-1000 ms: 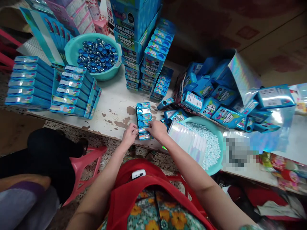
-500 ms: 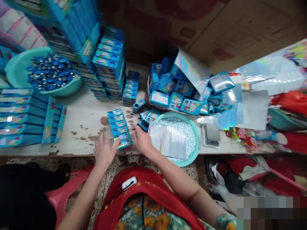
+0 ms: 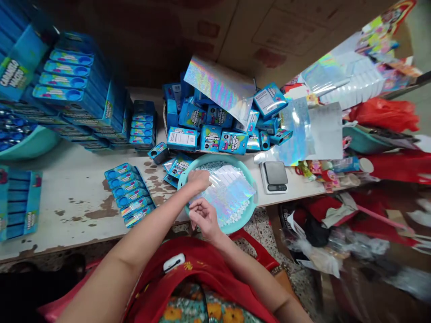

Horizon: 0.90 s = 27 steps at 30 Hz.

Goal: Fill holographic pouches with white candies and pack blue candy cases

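Observation:
A turquoise basin (image 3: 252, 208) of small white pellets (image 3: 232, 220) is in front of me, with shiny holographic sheets (image 3: 224, 190) lying across it. My left hand (image 3: 199, 181) reaches over the basin's left side, by the edge of the sheets. Its fingers look closed, and whatever they grip is hidden. Near the front rim is my right hand (image 3: 204, 219), fingers loosely curled and apart, with nothing visible in them. Left of the basin, a row of small blue boxes (image 3: 129, 193) with round holes stands on the table, untouched by either hand.
Behind the basin, a heap of blue boxes (image 3: 212, 139) fills a carton. Tall stacks of blue boxes (image 3: 72, 85) rise at the left, beside another basin (image 3: 37, 142) of blue pieces. A small scale (image 3: 274, 177) sits right of the pellets. More sheets (image 3: 325, 130) lie behind it.
Both hands have left the row of small boxes and moved right to the basin. My left arm now reaches across. The view has turned right, and the sheets on the pellets lie differently.

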Motion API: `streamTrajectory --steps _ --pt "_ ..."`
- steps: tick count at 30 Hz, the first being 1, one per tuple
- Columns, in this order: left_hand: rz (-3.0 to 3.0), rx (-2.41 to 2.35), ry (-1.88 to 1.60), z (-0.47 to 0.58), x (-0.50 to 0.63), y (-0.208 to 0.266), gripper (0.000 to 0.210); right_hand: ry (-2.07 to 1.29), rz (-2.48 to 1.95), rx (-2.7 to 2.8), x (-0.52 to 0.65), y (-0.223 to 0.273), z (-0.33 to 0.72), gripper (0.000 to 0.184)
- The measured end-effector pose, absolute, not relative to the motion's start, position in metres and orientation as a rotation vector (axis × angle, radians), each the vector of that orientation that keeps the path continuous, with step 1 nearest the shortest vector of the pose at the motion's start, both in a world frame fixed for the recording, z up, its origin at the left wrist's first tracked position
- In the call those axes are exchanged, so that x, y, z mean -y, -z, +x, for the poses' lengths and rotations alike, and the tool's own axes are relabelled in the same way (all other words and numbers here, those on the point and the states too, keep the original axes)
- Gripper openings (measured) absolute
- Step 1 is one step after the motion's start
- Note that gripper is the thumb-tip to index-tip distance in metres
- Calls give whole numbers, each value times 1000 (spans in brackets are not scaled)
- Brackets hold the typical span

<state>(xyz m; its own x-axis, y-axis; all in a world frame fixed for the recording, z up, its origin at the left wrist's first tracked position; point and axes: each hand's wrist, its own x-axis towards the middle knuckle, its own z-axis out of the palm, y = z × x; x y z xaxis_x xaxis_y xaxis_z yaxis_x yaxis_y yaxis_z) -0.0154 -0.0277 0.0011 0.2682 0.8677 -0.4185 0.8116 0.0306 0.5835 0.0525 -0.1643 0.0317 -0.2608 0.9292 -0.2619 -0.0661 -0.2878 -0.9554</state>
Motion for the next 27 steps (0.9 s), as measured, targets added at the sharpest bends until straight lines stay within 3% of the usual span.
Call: streamTrajectory --steps 4,6,8,13,20,27 --pt "1766 -1462 -78 -29 25 -22 18 -834 -1301 1595 139 -51 88 9" --pt "1802 -1450 -119 -35 23 -39 22 -389 -1387 1750 114 -58 111 19" --pt "1861 -1444 -139 -41 21 -55 22 -155 -1505 1949 91 -60 128 33" --pt "1893 -1295 -136 -51 16 -69 21 -102 -1530 2486 74 -44 134 46" --pt "1864 -1111 -130 -60 13 -35 21 -231 -1541 2527 115 -19 130 45" --pt "2000 -1321 -70 -50 19 -12 17 -317 -1462 2227 125 -44 140 13"
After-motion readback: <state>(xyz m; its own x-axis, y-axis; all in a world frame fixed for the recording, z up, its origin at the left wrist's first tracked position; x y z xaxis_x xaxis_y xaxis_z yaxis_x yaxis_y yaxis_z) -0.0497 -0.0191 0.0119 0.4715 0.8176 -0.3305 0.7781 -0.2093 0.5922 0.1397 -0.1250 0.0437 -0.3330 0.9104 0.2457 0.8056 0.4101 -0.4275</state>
